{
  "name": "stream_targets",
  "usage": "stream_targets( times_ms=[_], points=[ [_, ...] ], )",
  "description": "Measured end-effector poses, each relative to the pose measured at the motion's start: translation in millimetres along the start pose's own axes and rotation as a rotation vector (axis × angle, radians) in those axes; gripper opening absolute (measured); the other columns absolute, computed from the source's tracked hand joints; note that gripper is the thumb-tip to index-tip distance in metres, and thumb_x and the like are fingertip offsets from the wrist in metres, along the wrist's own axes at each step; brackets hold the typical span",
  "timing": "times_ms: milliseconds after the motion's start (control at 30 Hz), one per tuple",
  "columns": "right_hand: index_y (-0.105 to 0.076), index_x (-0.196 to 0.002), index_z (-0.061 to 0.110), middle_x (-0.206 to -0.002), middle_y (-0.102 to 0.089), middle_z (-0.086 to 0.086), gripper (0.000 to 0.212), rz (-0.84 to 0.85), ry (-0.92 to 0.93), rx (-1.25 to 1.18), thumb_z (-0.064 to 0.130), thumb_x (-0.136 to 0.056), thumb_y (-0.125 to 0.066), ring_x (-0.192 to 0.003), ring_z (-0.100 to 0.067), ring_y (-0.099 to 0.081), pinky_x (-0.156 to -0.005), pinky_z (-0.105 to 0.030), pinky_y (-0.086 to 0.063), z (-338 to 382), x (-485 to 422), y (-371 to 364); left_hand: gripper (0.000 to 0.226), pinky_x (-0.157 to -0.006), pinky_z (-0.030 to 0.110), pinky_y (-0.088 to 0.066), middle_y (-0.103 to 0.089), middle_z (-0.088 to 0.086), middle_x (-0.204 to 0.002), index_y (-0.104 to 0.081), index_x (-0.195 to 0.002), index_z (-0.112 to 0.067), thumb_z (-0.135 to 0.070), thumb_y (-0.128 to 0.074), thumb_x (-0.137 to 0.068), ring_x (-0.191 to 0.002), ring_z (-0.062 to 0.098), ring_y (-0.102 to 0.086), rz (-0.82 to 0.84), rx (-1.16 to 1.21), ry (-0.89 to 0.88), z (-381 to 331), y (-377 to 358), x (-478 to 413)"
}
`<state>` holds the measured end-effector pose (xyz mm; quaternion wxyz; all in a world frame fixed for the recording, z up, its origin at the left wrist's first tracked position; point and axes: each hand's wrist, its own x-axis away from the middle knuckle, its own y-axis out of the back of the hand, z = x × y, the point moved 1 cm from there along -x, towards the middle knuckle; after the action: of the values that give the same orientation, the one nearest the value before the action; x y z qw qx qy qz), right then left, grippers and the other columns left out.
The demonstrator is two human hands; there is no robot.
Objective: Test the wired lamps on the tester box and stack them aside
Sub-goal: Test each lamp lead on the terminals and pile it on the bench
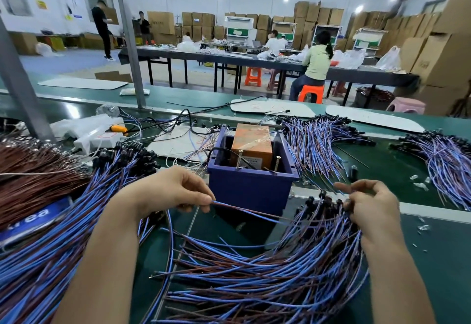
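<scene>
While one wired lamp stretched just in front of the purple tester box, your left hand pinched its blue and brown leads. Your right hand curled round the black lamp heads of the bundle lying on the green desk.

The wired lamps in the near pile have blue and brown wires and black lamp heads, and the bundle of wires at the far left is nearly all reddish brown. The tester box is a dark blue tub with an orange block inside, and the belt is dark green. The power strip is white with a yellow plug, one stool is orange, another stool is pink, and the cardboard boxes are tan.
</scene>
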<state>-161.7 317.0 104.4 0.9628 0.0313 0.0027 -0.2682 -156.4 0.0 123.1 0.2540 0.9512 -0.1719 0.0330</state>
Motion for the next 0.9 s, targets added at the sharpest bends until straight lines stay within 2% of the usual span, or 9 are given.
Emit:
stream_targets(
  times_ms=[133, 233, 300, 367, 467, 600, 733, 833, 900],
  points=[
    [-0.047, -0.1, 0.013, -0.08, -0.067, 0.005, 0.029, -0.052, 0.105, 0.353, -0.01, -0.086, -0.039, -0.056, -0.014, -0.046, -0.047, -0.027, -0.03, -8, -1, -3, 0.007, -0.059, 0.016, -0.052, -0.074, 0.01, -0.08, -0.076, -0.08, -0.013, -0.007, -0.071, -0.081, -0.061, 0.009, -0.06, -0.113, 0.193, -0.085, -6, -2, -3],
    [-0.059, -0.097, 0.013, -0.079, -0.064, -0.003, 0.018, 0.044, 0.146, 0.586, 0.0, -0.091, -0.047, -0.061, -0.014, -0.051, -0.049, -0.025, -0.034, -9, 3, -14, 0.008, -0.063, 0.017, -0.054, -0.074, 0.008, -0.079, -0.077, -0.077, -0.016, -0.011, -0.076, -0.071, -0.064, 0.009, -0.063, -0.119, 0.357, -0.151, -17, -13, -6],
    [-0.067, -0.093, 0.013, -0.071, -0.059, -0.002, 0.015, 0.091, 0.213, 0.71, 0.008, -0.091, -0.053, -0.071, -0.021, -0.057, -0.059, -0.028, -0.04, -6, 9, -21, 0.012, -0.06, 0.016, -0.053, -0.074, 0.008, -0.078, -0.077, -0.076, -0.016, -0.016, -0.076, -0.065, -0.061, 0.008, -0.063, -0.098, 0.437, -0.177, -23, -21, -8],
    [-0.07, -0.09, 0.016, -0.075, -0.06, 0.002, 0.012, 0.118, 0.301, 0.68, 0.014, -0.09, -0.059, -0.086, -0.023, -0.061, -0.07, -0.026, -0.044, 3, 18, -26, 0.006, -0.057, 0.016, -0.052, -0.073, 0.007, -0.076, -0.076, -0.075, -0.014, -0.013, -0.074, -0.07, -0.059, 0.007, -0.063, -0.133, 0.449, -0.168, -25, -27, -12],
    [-0.07, -0.082, 0.024, -0.072, -0.068, 0.012, 0.007, 0.303, 0.342, 0.403, 0.019, -0.087, -0.067, -0.068, -0.002, -0.065, -0.057, -0.007, -0.042, 20, 37, -35, 0.013, -0.056, 0.016, -0.052, -0.071, 0.004, -0.071, -0.074, -0.072, -0.016, -0.006, -0.071, -0.08, -0.057, 0.006, -0.063, -0.232, 0.441, -0.128, -26, -36, -20],
    [-0.065, -0.082, 0.025, -0.076, -0.072, 0.008, 0.013, 0.556, 0.375, 0.254, 0.013, -0.083, -0.072, -0.069, -0.002, -0.068, -0.064, -0.012, -0.052, 27, 66, -64, 0.013, -0.062, 0.018, -0.056, -0.071, 0.006, -0.07, -0.072, -0.072, -0.014, -0.004, -0.07, -0.08, -0.061, 0.009, -0.066, -0.26, 0.56, -0.134, -30, -50, -26],
    [-0.057, -0.076, 0.021, -0.071, -0.069, 0.005, 0.02, 0.427, 0.429, 0.31, 0.008, -0.083, -0.07, -0.065, -0.011, -0.065, -0.065, -0.021, -0.053, 19, 73, -77, 0.007, -0.062, 0.018, -0.057, -0.071, 0.002, -0.067, -0.071, -0.08, -0.011, -0.005, -0.068, -0.083, -0.057, 0.006, -0.064, -0.25, 0.594, -0.112, -31, -59, -29],
    [-0.055, -0.075, 0.021, -0.065, -0.067, 0.004, 0.02, 0.393, 0.422, 0.364, 0.009, -0.084, -0.068, -0.061, -0.013, -0.062, -0.058, -0.019, -0.047, 16, 68, -75, 0.008, -0.059, 0.017, -0.055, -0.07, -0.002, -0.062, -0.07, -0.08, -0.01, -0.004, -0.067, -0.084, -0.052, 0.003, -0.062, -0.295, 0.583, -0.085, -31, -65, -33],
    [-0.054, -0.074, 0.023, -0.065, -0.066, 0.002, 0.022, 0.37, 0.428, 0.432, 0.007, -0.084, -0.065, -0.063, -0.016, -0.063, -0.062, -0.024, -0.05, 15, 66, -72, 0.008, -0.057, 0.017, -0.055, -0.07, -0.002, -0.061, -0.068, -0.078, -0.009, -0.005, -0.067, -0.085, -0.051, 0.002, -0.061, -0.34, 0.564, -0.059, -28, -68, -35]
  ],
)
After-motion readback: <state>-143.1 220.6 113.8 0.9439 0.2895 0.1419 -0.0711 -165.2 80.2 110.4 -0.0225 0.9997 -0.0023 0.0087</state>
